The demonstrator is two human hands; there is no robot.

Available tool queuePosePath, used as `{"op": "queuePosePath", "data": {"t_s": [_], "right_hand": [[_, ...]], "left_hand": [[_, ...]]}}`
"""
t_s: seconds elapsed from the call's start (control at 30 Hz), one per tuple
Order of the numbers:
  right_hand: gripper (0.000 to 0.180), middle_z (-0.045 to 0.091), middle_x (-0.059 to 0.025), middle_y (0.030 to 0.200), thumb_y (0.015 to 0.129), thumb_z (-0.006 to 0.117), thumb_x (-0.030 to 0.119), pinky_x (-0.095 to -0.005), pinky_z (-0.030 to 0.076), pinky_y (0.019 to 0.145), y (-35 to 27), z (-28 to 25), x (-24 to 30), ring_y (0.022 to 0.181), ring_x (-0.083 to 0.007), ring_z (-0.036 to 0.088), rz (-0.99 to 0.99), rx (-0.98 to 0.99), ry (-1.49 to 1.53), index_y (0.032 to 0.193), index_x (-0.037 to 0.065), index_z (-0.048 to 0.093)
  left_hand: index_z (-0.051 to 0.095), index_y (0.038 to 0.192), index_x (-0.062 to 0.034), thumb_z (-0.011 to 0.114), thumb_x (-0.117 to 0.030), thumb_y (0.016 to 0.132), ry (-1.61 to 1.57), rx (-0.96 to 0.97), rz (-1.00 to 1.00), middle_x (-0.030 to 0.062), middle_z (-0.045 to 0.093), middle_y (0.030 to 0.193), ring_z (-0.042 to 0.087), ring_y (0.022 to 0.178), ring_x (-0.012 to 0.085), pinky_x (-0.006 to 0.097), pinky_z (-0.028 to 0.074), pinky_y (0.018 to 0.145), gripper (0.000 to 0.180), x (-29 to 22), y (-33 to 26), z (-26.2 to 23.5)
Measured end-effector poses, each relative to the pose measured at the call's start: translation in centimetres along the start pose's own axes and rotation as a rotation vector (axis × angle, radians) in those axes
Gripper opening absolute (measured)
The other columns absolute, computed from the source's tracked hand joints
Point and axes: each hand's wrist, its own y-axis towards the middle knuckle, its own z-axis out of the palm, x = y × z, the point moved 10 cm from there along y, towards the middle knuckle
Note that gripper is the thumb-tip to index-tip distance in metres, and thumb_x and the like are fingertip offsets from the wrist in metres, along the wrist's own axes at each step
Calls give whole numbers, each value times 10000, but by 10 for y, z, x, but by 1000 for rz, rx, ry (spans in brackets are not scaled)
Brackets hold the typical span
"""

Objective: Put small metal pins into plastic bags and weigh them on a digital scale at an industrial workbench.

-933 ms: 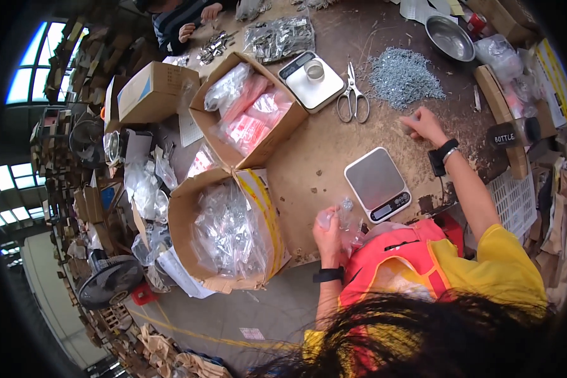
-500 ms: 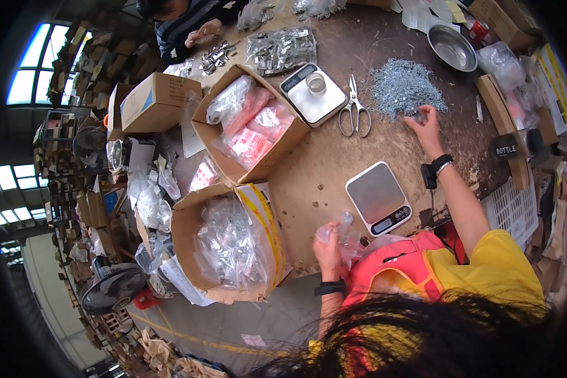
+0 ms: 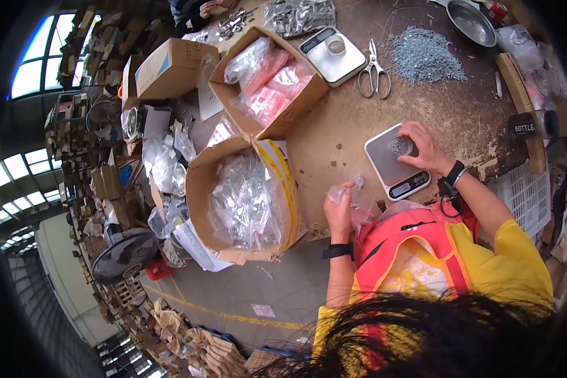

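Observation:
My right hand (image 3: 422, 148) grips a small clear cup (image 3: 401, 147) with little metal pieces in it, over the plate of the near white digital scale (image 3: 380, 159). Whether the cup rests on the plate or is just above it, I cannot tell. Close to the table's front edge, my left hand (image 3: 339, 213) pinches a clear plastic bag (image 3: 361, 205) that hangs beside the red apron. Farther back lies a loose heap of small silvery screw-like pieces (image 3: 425, 55). Scissors (image 3: 374, 70) with grey handles lie to the left of the heap.
Another white scale (image 3: 346, 68) carries a clear cup (image 3: 335, 44). Two open cartons, one of pink-and-clear bags (image 3: 271, 104), one of filled clear bags (image 3: 246, 208), stand left. A metal bowl (image 3: 471, 22), wooden strip (image 3: 523, 104) and dark bottle (image 3: 532, 126) line the right. Another person's hand (image 3: 209, 9) is far left.
My right hand has moved from the metal heap back to the near scale, bringing the cup with it. My left hand still holds the bag. The whole view has shifted.

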Motion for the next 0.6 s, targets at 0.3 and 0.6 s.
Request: {"op": "queuePosePath", "data": {"t_s": [0.3, 0.6], "right_hand": [[392, 550, -140, 1335, 776, 714, 78, -468, 438, 1039, 14, 70, 133, 1257, -343, 530, -473, 353, -29, 1158, 136, 645], [145, 631, -112, 924, 843, 700, 76, -409, 528, 741, 29, 98, 102, 860, -322, 647, -244, 345, 151, 964, 48, 626]], "left_hand": [[697, 1068, -28, 653, -115, 969, -72, 190, 35, 0, 719, 989, 609, 848, 74, 234, 485, 756, 138, 1, -1, 5], [699, 1070, -42, 756, -180, 930, 5, 118, 92, -27, 679, 979, 591, 871, 67, 240, 482, 759, 205, 12, 1, 1]]}}
